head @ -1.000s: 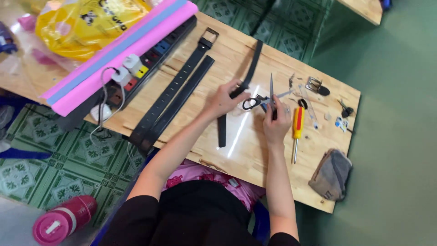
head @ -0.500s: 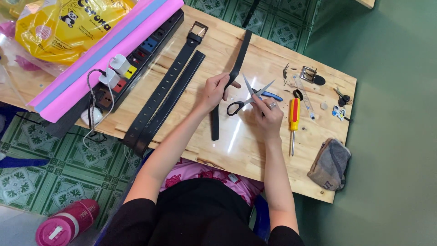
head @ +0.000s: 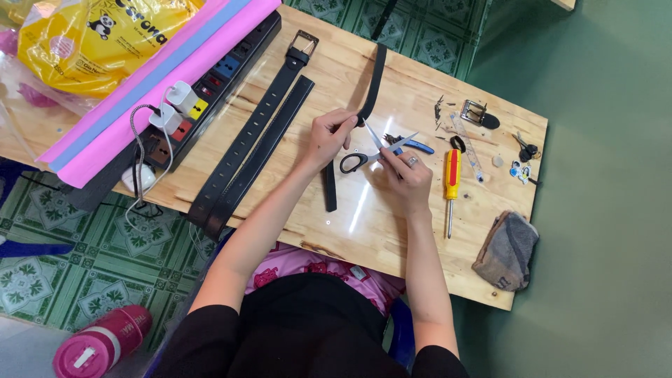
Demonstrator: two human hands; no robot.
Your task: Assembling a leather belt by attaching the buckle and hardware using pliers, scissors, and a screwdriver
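The left hand [head: 329,136] pinches the black strap [head: 371,87] mid-length over the bench [head: 364,224], while the right hand [head: 406,178] is clamped on the scissors [head: 374,150], blades parted at the strap. A clean cut seems to call for taut leather and blades square across it. The strap's long axis runs from the far edge toward the person, bending at the pinch.

table [head: 392,231]: pale wood, smooth, glossy with glare
belt strip [head: 371,84]: black leather-like, matt
scissors [head: 374,150]: shiny metal blades, black plastic handles
screwdriver [head: 452,175]: red and yellow plastic handle, metal shaft
rag [head: 507,252], 4 o'clock: grey cloth, rough
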